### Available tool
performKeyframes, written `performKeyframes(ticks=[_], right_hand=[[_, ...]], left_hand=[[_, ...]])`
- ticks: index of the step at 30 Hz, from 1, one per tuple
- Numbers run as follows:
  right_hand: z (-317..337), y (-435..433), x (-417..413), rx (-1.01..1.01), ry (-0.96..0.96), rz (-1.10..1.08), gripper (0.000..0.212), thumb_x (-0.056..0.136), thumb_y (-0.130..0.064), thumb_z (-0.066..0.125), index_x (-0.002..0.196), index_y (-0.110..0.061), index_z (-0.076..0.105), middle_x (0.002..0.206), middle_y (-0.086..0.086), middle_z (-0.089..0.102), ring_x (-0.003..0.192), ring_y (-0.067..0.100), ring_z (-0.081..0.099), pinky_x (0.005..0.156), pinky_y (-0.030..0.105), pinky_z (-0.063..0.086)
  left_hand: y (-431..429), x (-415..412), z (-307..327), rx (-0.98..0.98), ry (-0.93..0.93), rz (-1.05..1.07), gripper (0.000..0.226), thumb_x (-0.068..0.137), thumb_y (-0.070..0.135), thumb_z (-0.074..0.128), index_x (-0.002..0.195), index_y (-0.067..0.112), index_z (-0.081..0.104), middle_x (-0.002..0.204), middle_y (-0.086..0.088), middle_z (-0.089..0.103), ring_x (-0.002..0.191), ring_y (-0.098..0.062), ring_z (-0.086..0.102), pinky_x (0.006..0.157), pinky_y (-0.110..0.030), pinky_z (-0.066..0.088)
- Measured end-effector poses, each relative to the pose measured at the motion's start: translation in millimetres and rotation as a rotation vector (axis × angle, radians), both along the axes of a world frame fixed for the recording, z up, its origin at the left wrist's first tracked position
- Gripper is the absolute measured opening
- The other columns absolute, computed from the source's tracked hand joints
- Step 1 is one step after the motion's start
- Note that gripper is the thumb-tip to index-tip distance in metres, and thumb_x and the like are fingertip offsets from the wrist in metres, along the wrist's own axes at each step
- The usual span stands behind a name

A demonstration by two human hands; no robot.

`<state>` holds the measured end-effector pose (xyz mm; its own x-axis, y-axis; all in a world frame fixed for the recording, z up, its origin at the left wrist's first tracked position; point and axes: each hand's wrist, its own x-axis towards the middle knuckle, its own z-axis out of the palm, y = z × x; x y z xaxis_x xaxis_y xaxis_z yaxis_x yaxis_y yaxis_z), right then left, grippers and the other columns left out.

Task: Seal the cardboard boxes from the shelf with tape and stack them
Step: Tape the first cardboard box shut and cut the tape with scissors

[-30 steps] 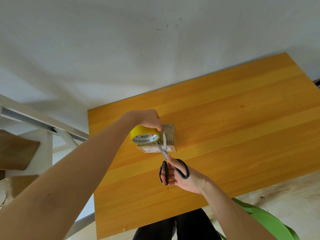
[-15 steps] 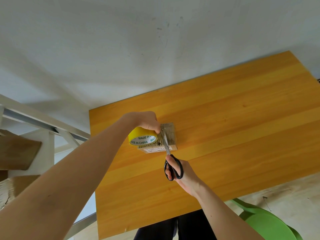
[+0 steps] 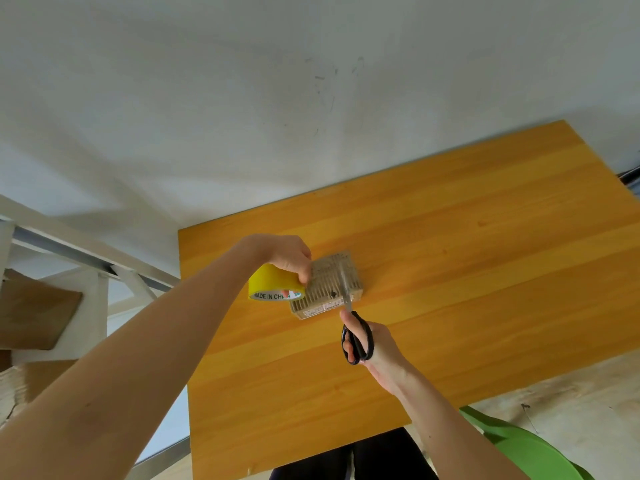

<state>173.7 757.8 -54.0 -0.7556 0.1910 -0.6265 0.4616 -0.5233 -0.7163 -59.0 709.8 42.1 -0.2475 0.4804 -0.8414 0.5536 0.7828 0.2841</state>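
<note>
A small cardboard box lies on the wooden table, its top printed with fine lines. My left hand grips a yellow tape roll at the box's left edge. My right hand holds black-handled scissors with fingers through the loops. The closed blades lie across the right part of the box top, pointing away from me.
A white shelf frame with brown cardboard pieces stands at the left. A green chair sits at the lower right, by the table's near edge. A white wall rises behind the table.
The scissor blades have closed and moved right across the box top. My left hand has shifted the tape roll slightly left and away from the box.
</note>
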Motion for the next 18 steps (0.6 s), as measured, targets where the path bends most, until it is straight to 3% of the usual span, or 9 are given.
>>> performKeyframes(ticks=[3,7,10,15,18], right_hand=[[4.4,4.5,-3.8,0.024,0.014,0.090,0.059,0.071,-0.068,0.069,0.066,-0.012,0.052,0.060,0.006,0.051,0.054,0.018,0.047,0.061,0.026,0.039],[7.5,3.6,-9.2,0.070,0.004,0.067,0.059,0.073,-0.066,0.067,0.072,-0.009,0.052,0.062,0.007,0.054,0.055,0.019,0.050,0.066,0.028,0.041],[8.1,0.2,-10.0,0.123,-0.011,0.068,0.059,0.071,-0.065,0.068,0.074,-0.009,0.052,0.060,0.006,0.054,0.054,0.019,0.051,0.066,0.030,0.044],[11.2,-2.0,-8.3,0.193,-0.042,0.075,0.059,0.069,-0.066,0.067,0.074,-0.009,0.051,0.060,0.008,0.055,0.056,0.020,0.051,0.067,0.029,0.044],[15.3,-1.7,-8.5,0.214,-0.051,0.091,0.061,0.071,-0.066,0.064,0.065,-0.006,0.052,0.062,0.013,0.054,0.058,0.022,0.051,0.074,0.032,0.042]], left_hand=[[-8.8,-2.4,-1.0,0.049,0.079,-0.031,0.005,0.084,0.022,0.062,0.086,0.020,0.058,0.102,-0.003,0.063,0.074,-0.011,0.059,0.070,-0.030,0.049],[-23.5,-7.2,-3.9,0.185,0.155,0.049,0.024,0.089,0.043,0.062,0.078,0.024,0.055,0.090,0.007,0.055,0.078,-0.012,0.053,0.065,-0.028,0.040],[-39.8,-11.1,-4.3,0.289,0.209,0.109,0.024,0.087,0.041,0.064,0.073,0.025,0.054,0.086,0.006,0.054,0.083,-0.016,0.052,0.067,-0.029,0.037],[-78.5,-11.5,-8.1,0.469,0.277,0.303,0.024,0.086,0.029,0.067,0.071,0.022,0.050,0.068,0.001,0.058,0.064,-0.029,0.067,0.054,-0.030,0.042],[-107.1,-4.6,-22.2,0.519,0.413,0.392,0.021,0.091,0.033,0.059,0.077,0.024,0.046,0.071,0.003,0.062,0.045,-0.012,0.063,0.047,-0.030,0.045]])
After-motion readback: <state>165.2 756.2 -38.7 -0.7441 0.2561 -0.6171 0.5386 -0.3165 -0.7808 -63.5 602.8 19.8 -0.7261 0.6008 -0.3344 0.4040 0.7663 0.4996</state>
